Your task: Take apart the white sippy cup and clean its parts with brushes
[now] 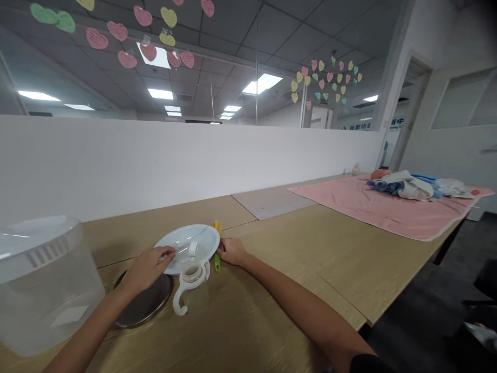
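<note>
A clear bottle [196, 296] with a smooth, curved white plastic handle frame stands before a glossy, round white plate [209, 235], which lies tilted on the wood-grained tabletop [272, 321], partly over a dark round metal disc [145, 303]. The plate's left rim is overlapped by the left hand [149, 267], its fingers bent; by its right rim, the right hand [233, 251] is curled beside a yellow-and-green utensil [217, 261]. Whether either grips cannot be told. Farther off, soft pink cloth [388, 217] is spread.
</note>
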`<action>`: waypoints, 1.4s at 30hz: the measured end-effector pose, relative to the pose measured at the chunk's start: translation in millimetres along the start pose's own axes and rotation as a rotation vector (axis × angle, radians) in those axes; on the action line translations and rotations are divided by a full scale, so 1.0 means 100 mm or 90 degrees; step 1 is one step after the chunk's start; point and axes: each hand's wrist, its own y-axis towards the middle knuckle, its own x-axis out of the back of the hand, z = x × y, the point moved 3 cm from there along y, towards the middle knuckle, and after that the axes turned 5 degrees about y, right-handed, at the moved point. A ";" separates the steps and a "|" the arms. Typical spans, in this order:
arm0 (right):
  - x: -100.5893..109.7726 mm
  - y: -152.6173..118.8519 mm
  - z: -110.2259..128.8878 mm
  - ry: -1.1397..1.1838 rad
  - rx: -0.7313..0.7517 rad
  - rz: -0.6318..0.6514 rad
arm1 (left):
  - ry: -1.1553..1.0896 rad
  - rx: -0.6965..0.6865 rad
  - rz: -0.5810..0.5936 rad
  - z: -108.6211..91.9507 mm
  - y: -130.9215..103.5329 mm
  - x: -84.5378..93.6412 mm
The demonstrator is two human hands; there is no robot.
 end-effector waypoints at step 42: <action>-0.10 0.14 -0.26 0.195 -0.098 -0.102 | -0.051 0.019 0.210 -0.28 0.21 -0.07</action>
